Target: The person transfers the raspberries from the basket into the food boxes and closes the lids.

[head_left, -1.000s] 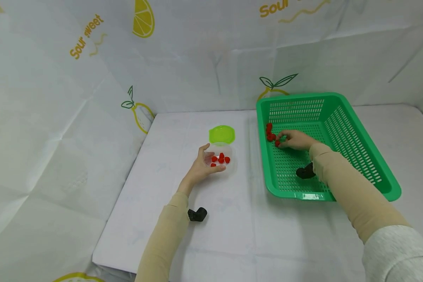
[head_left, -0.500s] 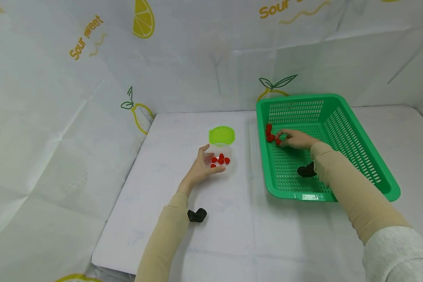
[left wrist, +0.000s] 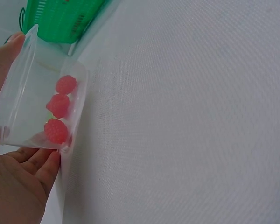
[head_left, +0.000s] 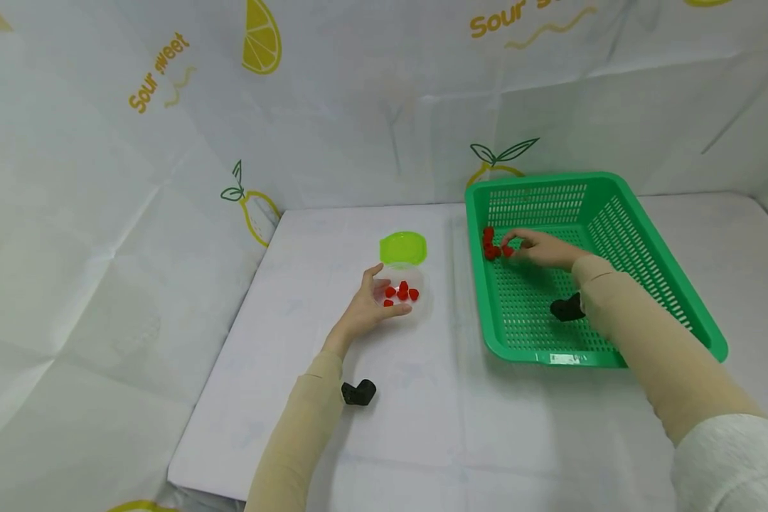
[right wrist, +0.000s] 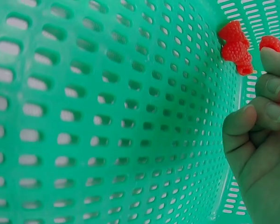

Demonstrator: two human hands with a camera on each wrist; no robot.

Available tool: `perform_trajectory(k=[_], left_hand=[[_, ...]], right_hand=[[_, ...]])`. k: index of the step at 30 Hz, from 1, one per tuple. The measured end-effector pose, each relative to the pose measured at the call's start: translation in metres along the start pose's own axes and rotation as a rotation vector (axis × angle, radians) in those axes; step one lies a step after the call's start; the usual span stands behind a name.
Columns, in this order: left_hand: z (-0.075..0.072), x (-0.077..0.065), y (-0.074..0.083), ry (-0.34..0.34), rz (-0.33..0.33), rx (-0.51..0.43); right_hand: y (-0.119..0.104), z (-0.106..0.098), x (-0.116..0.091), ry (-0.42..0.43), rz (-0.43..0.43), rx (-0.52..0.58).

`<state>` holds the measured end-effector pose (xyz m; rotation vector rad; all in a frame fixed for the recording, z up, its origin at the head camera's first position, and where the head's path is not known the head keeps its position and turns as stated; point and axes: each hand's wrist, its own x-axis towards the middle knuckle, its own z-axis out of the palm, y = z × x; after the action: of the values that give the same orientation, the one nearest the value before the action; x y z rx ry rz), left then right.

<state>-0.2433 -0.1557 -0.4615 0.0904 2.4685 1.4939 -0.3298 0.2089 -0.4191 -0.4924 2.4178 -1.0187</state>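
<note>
My left hand (head_left: 361,313) grips a clear plastic container (left wrist: 23,88), thumb on the near side and fingers round the far side. Several red raspberries (left wrist: 56,130) lie on the container's bottom. Inside the green basket (head_left: 477,299), my right hand (head_left: 545,251) pinches a raspberry (right wrist: 270,43) between thumb and index finger, its other fingers curled. More raspberries (right wrist: 234,45) cluster against the basket's left wall, just beyond the fingertips. Part of the held raspberry is hidden by the fingers.
A bright green lid (head_left: 403,247) lies on the white table right behind the container. The perforated basket's raised walls surround my right hand. A black wrist camera (head_left: 360,392) sits under my left forearm, another (head_left: 567,308) under the right. A lemon-print sheet (head_left: 384,107) hangs behind.
My right hand has drawn slightly up and to the right, and the pinched raspberry has moved with it, away from the cluster. The left hand still holds the container in place.
</note>
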Motion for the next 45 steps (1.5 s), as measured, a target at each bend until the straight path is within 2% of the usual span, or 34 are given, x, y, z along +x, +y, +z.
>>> perform_trajectory(k=[6,14,17,29,35,45], left_hand=[[0.001,0.002,-0.001,0.003,0.002,0.012],[0.002,0.002,-0.001,-0.008,0.016,-0.006],[0.002,0.002,-0.001,-0.012,0.024,-0.013],[0.002,0.004,0.0,-0.013,0.017,-0.006],[0.003,0.004,0.002,-0.015,0.01,-0.001],[0.001,0.002,0.0,-0.008,0.002,-0.007]], right_hand=[[-0.003,-0.002,-0.008,0.016,-0.018,0.03],[-0.009,-0.007,-0.012,0.092,-0.025,0.087],[-0.014,-0.009,-0.013,0.113,-0.035,0.116],[-0.042,-0.012,-0.017,0.173,-0.083,0.11],[-0.058,-0.011,-0.016,0.166,-0.107,0.109],[-0.095,-0.005,0.002,0.125,-0.197,0.122]])
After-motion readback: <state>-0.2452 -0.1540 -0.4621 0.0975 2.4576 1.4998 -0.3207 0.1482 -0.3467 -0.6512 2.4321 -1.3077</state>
